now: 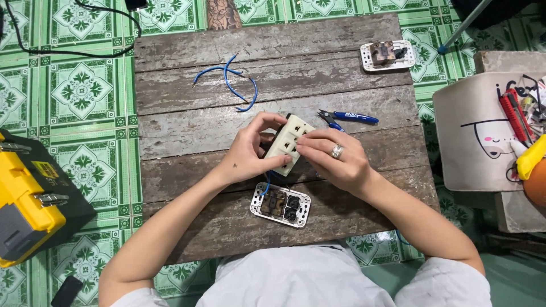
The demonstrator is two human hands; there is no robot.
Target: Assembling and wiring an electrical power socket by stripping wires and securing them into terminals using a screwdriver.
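head view — cream socket plate (289, 143) between left hand (245, 153) and right hand (336, 160).

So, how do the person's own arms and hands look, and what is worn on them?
Both arms are bare up to short, light grey-white sleeves. The left hand has a small dark mark on its back and no ring. The right hand wears a silver ring. No gloves or watch show.

Bright even light, soft shadows, sharp focus, no glare
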